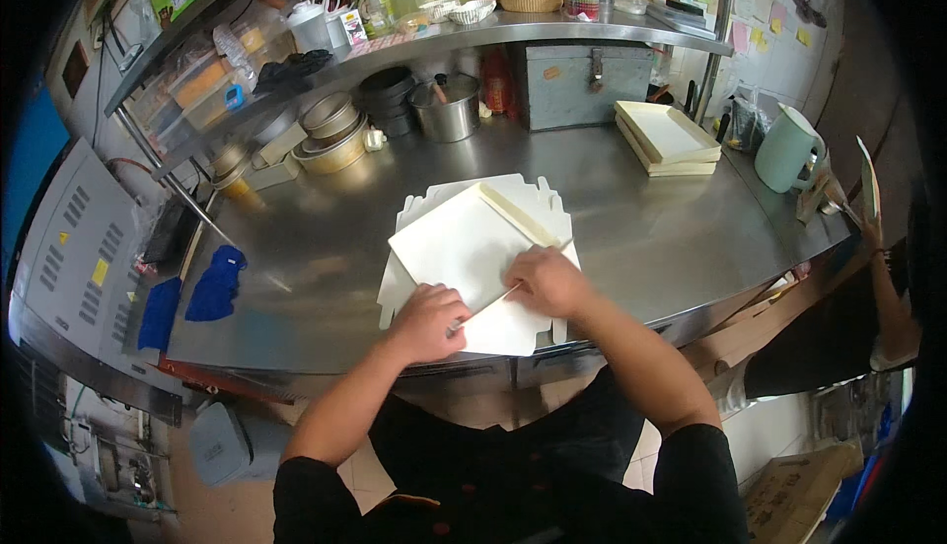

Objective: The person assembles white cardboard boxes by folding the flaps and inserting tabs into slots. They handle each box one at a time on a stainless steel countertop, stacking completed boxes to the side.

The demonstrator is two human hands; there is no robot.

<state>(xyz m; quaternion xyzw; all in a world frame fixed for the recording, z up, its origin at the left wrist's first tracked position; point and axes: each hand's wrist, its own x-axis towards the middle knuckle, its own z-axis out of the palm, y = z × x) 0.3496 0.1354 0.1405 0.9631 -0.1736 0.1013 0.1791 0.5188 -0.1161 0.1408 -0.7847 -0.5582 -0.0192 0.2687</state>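
A cream-white cardboard tray, partly folded, lies turned at an angle in front of me on the steel table. One side wall stands up along its far right edge. Under it are flat, notched card blanks. My left hand is closed on the tray's near edge, the fingers curled over the fold. Further right, my right hand pinches the same side near the right corner, with its fingertips pressed on the raised flap. Part of that edge is hidden under both hands.
A small stack of folded trays stands at the back right, beside a pale green jug. Behind are a grey metal box, pots and round tins. Blue cloths lie left. Another person's arm shows at right.
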